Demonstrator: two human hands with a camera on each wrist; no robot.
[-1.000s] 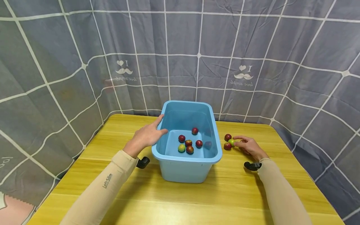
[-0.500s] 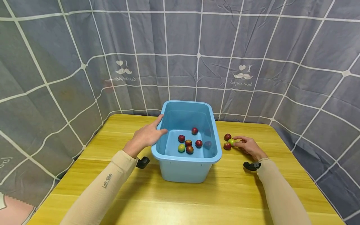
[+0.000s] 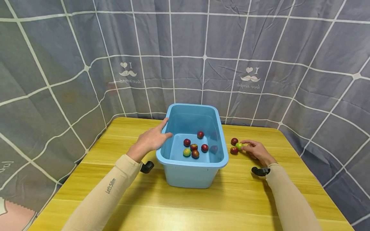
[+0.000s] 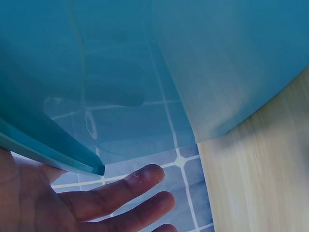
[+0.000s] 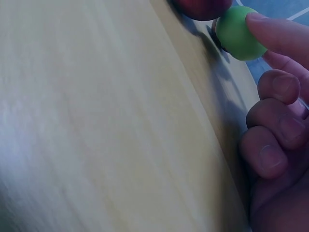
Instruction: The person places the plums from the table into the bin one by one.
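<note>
A blue plastic tub [image 3: 193, 175] stands on the wooden table, with several red plums [image 3: 204, 148] and a yellow-green plum [image 3: 187, 152] on its floor. My left hand [image 3: 151, 138] rests on its left rim, thumb over the edge. In the left wrist view, that hand's fingers [image 4: 145, 179] stretch out straight below the rim. Right of the tub, my right hand [image 3: 257, 150] pinches a bright green plum [image 5: 240, 34] between thumb and forefinger; its other fingers are curled. Beside the green plum lie two dark red plums [image 3: 234, 141], one behind and one in front.
A grey curtain [image 3: 188, 73] with white grid lines surrounds the back and sides of the table [image 3: 185, 208]. A black wrist device [image 3: 146, 166] sits under the left wrist, and another black device [image 3: 260, 171] under the right.
The green plum has shifted very slightly right, and a little more of it shows between the red ones and my right hand. My left hand and the tub have stayed put.
</note>
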